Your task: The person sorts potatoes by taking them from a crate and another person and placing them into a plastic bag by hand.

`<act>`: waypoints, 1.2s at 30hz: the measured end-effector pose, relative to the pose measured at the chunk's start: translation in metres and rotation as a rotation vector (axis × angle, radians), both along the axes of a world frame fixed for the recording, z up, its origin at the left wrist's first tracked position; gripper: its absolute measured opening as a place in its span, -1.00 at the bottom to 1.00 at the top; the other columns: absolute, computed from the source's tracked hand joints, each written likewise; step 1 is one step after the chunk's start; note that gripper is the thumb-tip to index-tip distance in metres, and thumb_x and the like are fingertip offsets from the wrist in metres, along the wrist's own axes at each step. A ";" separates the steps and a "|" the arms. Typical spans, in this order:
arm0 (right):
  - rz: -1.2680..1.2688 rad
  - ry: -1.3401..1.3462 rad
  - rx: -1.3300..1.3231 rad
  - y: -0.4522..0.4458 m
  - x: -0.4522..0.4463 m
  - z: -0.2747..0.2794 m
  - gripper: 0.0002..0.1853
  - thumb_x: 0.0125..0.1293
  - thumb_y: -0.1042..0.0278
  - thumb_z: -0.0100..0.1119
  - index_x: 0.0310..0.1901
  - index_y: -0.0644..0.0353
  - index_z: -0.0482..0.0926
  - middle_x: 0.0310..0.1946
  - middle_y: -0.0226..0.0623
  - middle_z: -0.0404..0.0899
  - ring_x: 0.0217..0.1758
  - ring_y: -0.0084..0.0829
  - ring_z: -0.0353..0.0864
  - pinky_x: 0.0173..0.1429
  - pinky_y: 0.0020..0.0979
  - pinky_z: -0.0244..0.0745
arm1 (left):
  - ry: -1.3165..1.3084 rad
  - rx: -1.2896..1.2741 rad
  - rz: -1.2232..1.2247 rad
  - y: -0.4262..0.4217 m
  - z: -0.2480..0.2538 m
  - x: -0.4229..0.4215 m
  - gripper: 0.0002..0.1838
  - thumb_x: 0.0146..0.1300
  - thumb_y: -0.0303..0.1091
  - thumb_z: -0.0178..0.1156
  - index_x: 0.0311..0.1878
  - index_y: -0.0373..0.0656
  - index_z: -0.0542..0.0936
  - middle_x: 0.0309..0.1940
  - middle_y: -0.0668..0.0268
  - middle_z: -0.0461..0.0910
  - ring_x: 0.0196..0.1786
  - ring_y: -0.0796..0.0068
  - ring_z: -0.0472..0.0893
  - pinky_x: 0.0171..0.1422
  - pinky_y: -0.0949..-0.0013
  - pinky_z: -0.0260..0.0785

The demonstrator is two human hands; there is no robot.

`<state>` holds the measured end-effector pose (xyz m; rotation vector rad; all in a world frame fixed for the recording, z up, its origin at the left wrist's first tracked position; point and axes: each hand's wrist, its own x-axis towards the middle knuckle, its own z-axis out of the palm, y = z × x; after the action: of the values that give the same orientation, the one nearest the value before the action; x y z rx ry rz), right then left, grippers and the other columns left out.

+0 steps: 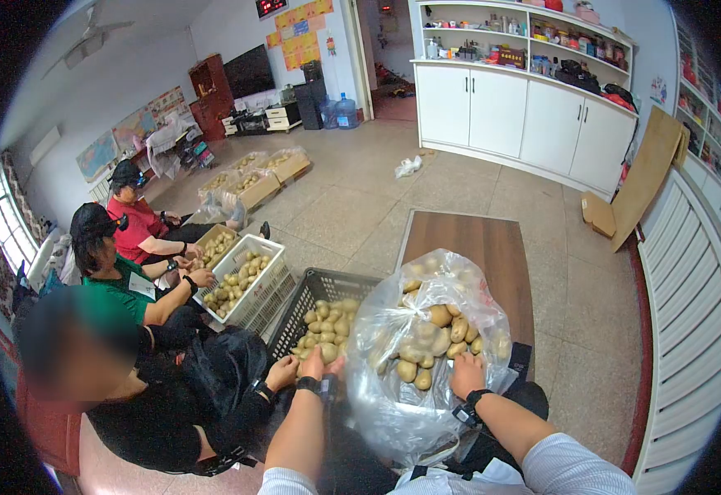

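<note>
A clear plastic bag (381, 404), open at the side facing me, holds many potatoes (459, 328) and rests before me at the wooden table's near end. My right hand (466, 375) reaches into its opening, fingers curled around a potato at the pile's lower edge. At the near end of a dark grey slatted crate (290, 322), my left hand (312, 363) is partly blurred, its fingers about a potato (328, 353). More potatoes (326, 322) lie in that crate. Both my wrists carry dark bands with small boxes.
A co-worker's hand (282, 373) is close beside my left hand. Farther left, two people sort at a white crate (274, 276) and cardboard boxes of potatoes. The brown table (468, 231) extends ahead; a white railing (690, 330) stands right, with leaning cardboard (645, 169).
</note>
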<state>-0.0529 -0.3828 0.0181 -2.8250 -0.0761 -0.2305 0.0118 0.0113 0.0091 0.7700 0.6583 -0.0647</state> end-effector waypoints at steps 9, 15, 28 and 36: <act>-0.002 0.174 -0.051 0.004 -0.009 -0.027 -0.65 0.12 0.42 0.09 -0.01 0.21 0.45 -0.03 0.00 0.43 0.06 0.06 0.42 0.14 -0.06 0.37 | -0.013 0.044 0.080 0.009 -0.010 0.001 -0.49 0.40 -0.19 -0.06 0.25 -0.34 0.14 0.07 -0.24 0.35 -0.04 -0.21 0.55 -0.01 -0.10 0.56; 0.022 0.278 -0.009 0.009 -0.018 -0.007 -0.56 0.08 0.35 0.15 0.05 0.21 0.43 -0.01 0.02 0.43 0.08 0.05 0.43 0.13 -0.05 0.40 | -0.092 0.007 0.033 0.067 -0.111 0.034 -0.57 0.38 -0.23 -0.11 0.16 -0.38 0.31 0.01 -0.16 0.47 0.01 -0.08 0.57 -0.01 0.02 0.56; -0.066 0.220 0.490 0.007 -0.002 -0.055 -0.50 0.10 0.15 0.24 -0.01 0.32 0.45 -0.18 0.03 0.59 -0.15 -0.11 0.62 -0.09 -0.20 0.52 | 0.069 0.839 -0.314 0.041 -0.050 0.010 -0.63 0.30 -0.15 0.04 -0.09 -0.32 0.52 -0.10 0.02 0.58 -0.16 0.11 0.65 -0.13 0.17 0.51; -0.133 0.716 1.390 0.019 0.006 -0.052 -0.64 0.23 0.04 0.17 -0.19 0.21 0.55 -0.34 -0.21 0.54 -0.38 -0.45 0.54 -0.38 -0.42 0.42 | 0.008 0.275 -0.317 -0.016 0.014 -0.004 -0.60 0.35 -0.18 0.00 0.12 -0.26 0.33 0.01 0.07 0.48 -0.21 0.03 0.64 -0.30 0.12 0.56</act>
<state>-0.0470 -0.3640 -0.0338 -1.3862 0.3077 0.5175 0.0079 -0.0045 0.0232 1.1358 0.5536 -0.2709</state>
